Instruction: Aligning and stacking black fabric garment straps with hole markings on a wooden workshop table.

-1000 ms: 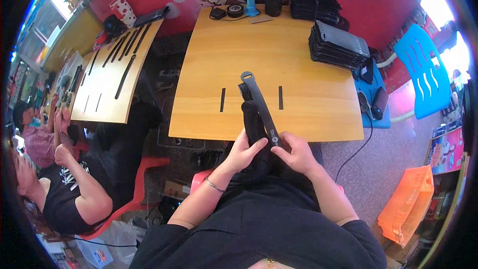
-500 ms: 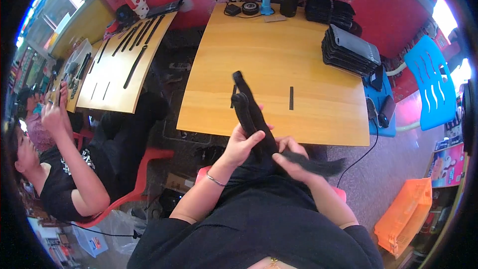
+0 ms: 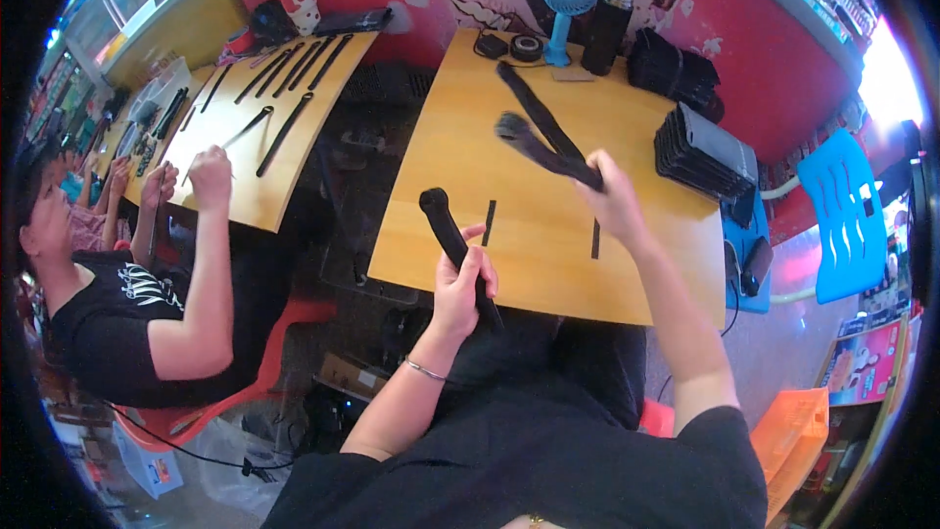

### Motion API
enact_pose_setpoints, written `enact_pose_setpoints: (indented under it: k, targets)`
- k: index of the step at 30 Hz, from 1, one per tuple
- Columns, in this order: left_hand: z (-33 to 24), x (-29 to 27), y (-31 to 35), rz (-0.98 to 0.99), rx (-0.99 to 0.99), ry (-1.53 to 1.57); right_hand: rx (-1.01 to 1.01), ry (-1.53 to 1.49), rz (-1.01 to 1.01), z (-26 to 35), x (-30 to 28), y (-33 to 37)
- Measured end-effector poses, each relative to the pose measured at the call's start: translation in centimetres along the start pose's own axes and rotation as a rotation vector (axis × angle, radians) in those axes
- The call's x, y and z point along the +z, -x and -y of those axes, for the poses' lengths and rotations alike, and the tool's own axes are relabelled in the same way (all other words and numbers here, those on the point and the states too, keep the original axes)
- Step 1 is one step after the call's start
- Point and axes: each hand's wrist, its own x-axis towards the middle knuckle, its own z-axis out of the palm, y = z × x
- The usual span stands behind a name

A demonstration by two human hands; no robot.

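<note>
My left hand [image 3: 458, 292], closed, grips a long black strap [image 3: 443, 223] with a rounded, looped upper end; its lower end hangs down at the table's near edge. Out over the table, my right hand [image 3: 615, 201] is closed round the near end of black straps [image 3: 544, 127]. Two lengths spread apart from that fist toward the far left, and the tip of one is smeared by motion. Under the hands is a light wooden table [image 3: 431, 142] bearing two short black strips, one strip [image 3: 490, 222] beside my left fingers and another strip [image 3: 595, 240] below my right hand.
A blue fan [image 3: 567, 0], a black bottle [image 3: 607, 31], folded black goods [image 3: 674, 67] and a stack of grey-black pouches [image 3: 707, 155] stand along the table's back and right. To the left a co-worker [image 3: 127, 318] sits at another table [image 3: 257, 186] with black straps. Blue chair [image 3: 844, 216] at right.
My hands have drawn apart. The right one has swung up and forward over the table with black straps, while the left keeps one strap near the edge. The view has shifted slightly.
</note>
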Motion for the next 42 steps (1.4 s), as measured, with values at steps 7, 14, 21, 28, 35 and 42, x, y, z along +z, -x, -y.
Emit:
enact_pose_setpoints:
  k: [7, 14, 21, 28, 35, 42]
  targets:
    - [-0.1, -1.1, -0.4, 0.089, -0.088, 0.277, 0.03, 0.446, 0.042, -2.4, 4.8, -11.8]
    - [-0.1, -1.1, -0.9, 0.106, -0.103, 0.265, -0.157, 0.592, -0.18, -3.0, 7.6, -15.9]
    - [-0.6, -1.1, -1.3, 0.078, -0.147, 0.237, -0.235, 0.679, 0.002, -5.1, 7.9, -15.2]
    - [-0.4, -1.6, -1.5, 0.083, -0.167, 0.244, -0.093, 0.528, 0.407, -5.1, 7.6, -15.9]
    - [-0.5, -1.5, -1.5, 0.013, -0.217, 0.222, -0.296, 0.496, 0.35, -6.0, 9.8, -18.6]
    - [-0.5, -1.9, -1.7, 0.024, -0.229, 0.211, -0.4, 0.564, 0.255, -4.4, 8.7, -20.6]
